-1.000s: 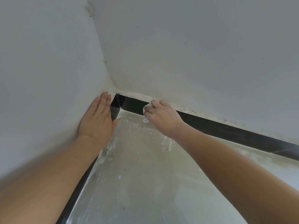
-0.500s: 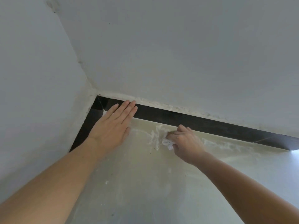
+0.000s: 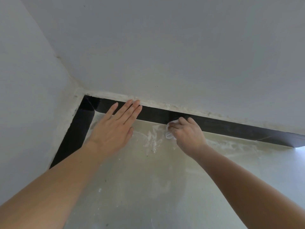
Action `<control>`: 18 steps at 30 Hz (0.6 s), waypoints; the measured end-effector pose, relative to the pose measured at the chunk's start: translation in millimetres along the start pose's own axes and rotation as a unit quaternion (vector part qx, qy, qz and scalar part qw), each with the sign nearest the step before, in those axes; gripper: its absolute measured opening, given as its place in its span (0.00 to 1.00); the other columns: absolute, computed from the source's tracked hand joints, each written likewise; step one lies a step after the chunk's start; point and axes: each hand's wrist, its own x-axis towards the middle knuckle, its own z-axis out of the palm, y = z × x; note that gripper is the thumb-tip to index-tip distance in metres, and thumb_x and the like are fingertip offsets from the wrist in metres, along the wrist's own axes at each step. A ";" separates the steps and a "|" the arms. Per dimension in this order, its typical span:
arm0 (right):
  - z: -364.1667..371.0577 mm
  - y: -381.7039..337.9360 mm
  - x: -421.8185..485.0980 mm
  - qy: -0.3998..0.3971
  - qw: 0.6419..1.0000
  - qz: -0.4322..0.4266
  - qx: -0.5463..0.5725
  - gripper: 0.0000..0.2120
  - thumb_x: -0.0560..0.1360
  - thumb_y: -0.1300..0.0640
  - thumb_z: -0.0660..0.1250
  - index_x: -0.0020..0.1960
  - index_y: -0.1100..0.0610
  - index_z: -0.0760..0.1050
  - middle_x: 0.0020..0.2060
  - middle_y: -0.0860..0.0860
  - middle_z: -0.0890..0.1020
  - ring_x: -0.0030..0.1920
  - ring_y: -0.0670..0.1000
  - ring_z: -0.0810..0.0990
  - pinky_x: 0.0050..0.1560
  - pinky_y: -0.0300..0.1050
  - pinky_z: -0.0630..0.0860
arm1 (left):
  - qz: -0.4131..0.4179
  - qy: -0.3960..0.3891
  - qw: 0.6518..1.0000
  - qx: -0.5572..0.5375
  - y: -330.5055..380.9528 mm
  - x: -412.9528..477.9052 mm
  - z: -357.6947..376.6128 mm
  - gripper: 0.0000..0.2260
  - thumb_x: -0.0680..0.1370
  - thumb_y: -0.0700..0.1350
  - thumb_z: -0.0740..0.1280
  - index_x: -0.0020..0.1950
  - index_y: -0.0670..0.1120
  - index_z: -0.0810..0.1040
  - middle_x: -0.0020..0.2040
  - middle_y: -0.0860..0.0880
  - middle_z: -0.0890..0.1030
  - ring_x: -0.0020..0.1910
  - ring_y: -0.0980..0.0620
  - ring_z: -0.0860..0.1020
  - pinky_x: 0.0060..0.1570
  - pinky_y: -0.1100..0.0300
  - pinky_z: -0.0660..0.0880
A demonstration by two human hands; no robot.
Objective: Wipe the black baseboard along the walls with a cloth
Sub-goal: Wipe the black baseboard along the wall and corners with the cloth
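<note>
A glossy black baseboard [image 3: 231, 128] runs along the foot of the far wall and turns at the corner down the left wall. My right hand [image 3: 188, 134] grips a small crumpled white cloth [image 3: 170, 133] and holds it against the baseboard's lower edge, right of the middle. Most of the cloth is hidden under the fingers. My left hand [image 3: 115, 128] lies flat with straight fingers, palm on the floor and fingertips reaching up over the baseboard to its top edge near the corner.
Pale grey walls [image 3: 165, 55] meet in a corner at upper left, with rough white plaster along the baseboard's top. The pale floor [image 3: 148, 187] carries smeared white dust near the hands. The far baseboard ends at right by a bright patch [image 3: 299, 148].
The right hand with the cloth rose from the floor to the baseboard. The left hand slid up so its fingertips overlap the baseboard. Earlier both hands were at the corner.
</note>
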 end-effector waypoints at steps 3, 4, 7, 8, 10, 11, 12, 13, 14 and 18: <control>-9.0 9.0 -10.6 -0.072 0.996 0.048 0.028 0.11 0.65 0.60 0.67 0.44 0.50 0.83 0.42 0.44 0.84 0.44 0.51 0.75 0.43 0.41 0.64 | -0.008 -0.002 1.000 0.003 0.4 0.2 1.2 0.26 0.79 0.49 0.48 0.77 0.42 0.55 0.77 0.46 0.54 0.76 0.50 0.53 0.72 0.48 0.54; -10.9 13.0 -14.1 -0.095 0.993 0.053 0.048 0.12 0.68 0.59 0.63 0.48 0.50 0.82 0.43 0.45 0.84 0.46 0.51 0.74 0.44 0.41 0.65 | -0.010 -0.003 1.000 0.005 0.1 0.3 1.7 0.26 0.79 0.49 0.48 0.77 0.43 0.54 0.77 0.46 0.53 0.76 0.50 0.53 0.72 0.48 0.54; -18.4 11.6 -16.8 -0.065 0.989 0.039 0.127 0.20 0.67 0.55 0.52 0.49 0.50 0.81 0.44 0.46 0.84 0.44 0.51 0.75 0.44 0.41 0.69 | -0.010 0.000 1.000 0.003 -1.1 0.6 2.6 0.26 0.79 0.49 0.48 0.77 0.43 0.54 0.77 0.47 0.54 0.76 0.49 0.53 0.73 0.48 0.53; -20.7 6.2 -13.7 -0.039 0.986 0.034 0.158 0.22 0.65 0.55 0.51 0.47 0.51 0.82 0.43 0.46 0.85 0.43 0.52 0.77 0.43 0.41 0.71 | -0.009 0.004 1.000 0.002 -1.3 0.9 2.6 0.26 0.78 0.49 0.47 0.77 0.43 0.55 0.77 0.47 0.55 0.76 0.49 0.54 0.73 0.48 0.53; -22.3 -9.8 -2.5 0.005 0.983 0.012 0.183 0.15 0.64 0.57 0.61 0.44 0.51 0.83 0.43 0.45 0.86 0.41 0.52 0.82 0.41 0.41 0.77 | -0.011 0.008 1.000 0.002 -0.7 1.3 1.8 0.26 0.78 0.48 0.48 0.76 0.43 0.57 0.77 0.47 0.57 0.75 0.49 0.55 0.73 0.48 0.53; -21.6 -19.1 5.2 0.028 0.985 -0.006 0.170 0.12 0.62 0.60 0.68 0.43 0.51 0.83 0.42 0.45 0.86 0.39 0.51 0.83 0.38 0.41 0.78 | -0.014 0.009 1.000 0.002 0.0 1.3 1.4 0.26 0.78 0.48 0.48 0.76 0.43 0.57 0.76 0.47 0.57 0.75 0.49 0.55 0.73 0.48 0.53; -21.3 -28.3 14.8 0.036 0.987 -0.016 0.156 0.13 0.59 0.62 0.73 0.43 0.51 0.83 0.40 0.45 0.86 0.36 0.50 0.83 0.34 0.41 0.77 | -0.016 0.008 1.000 0.001 0.7 1.2 1.0 0.26 0.78 0.49 0.49 0.76 0.43 0.57 0.76 0.47 0.57 0.75 0.49 0.55 0.73 0.48 0.53; -21.2 -35.7 24.3 0.034 0.989 -0.024 0.143 0.16 0.57 0.64 0.76 0.42 0.50 0.83 0.40 0.44 0.85 0.34 0.50 0.83 0.32 0.40 0.75 | -0.017 0.008 1.000 -0.001 1.1 1.0 1.0 0.26 0.78 0.49 0.49 0.76 0.43 0.57 0.76 0.47 0.57 0.75 0.49 0.55 0.72 0.48 0.54; -22.4 -40.7 32.7 0.025 0.991 -0.031 0.128 0.17 0.55 0.64 0.77 0.42 0.50 0.83 0.40 0.43 0.85 0.33 0.49 0.82 0.31 0.38 0.71 | -0.018 0.008 1.000 -0.002 1.2 0.9 1.3 0.26 0.78 0.49 0.49 0.76 0.43 0.58 0.76 0.47 0.57 0.75 0.49 0.55 0.72 0.47 0.54; -31.2 -42.2 49.6 -0.029 0.997 -0.070 0.006 0.17 0.68 0.63 0.69 0.55 0.51 0.79 0.55 0.44 0.82 0.45 0.50 0.83 0.41 0.42 0.60 | -0.022 0.010 1.000 -0.002 1.4 1.0 2.8 0.26 0.78 0.49 0.49 0.76 0.43 0.57 0.76 0.46 0.57 0.75 0.48 0.55 0.72 0.47 0.54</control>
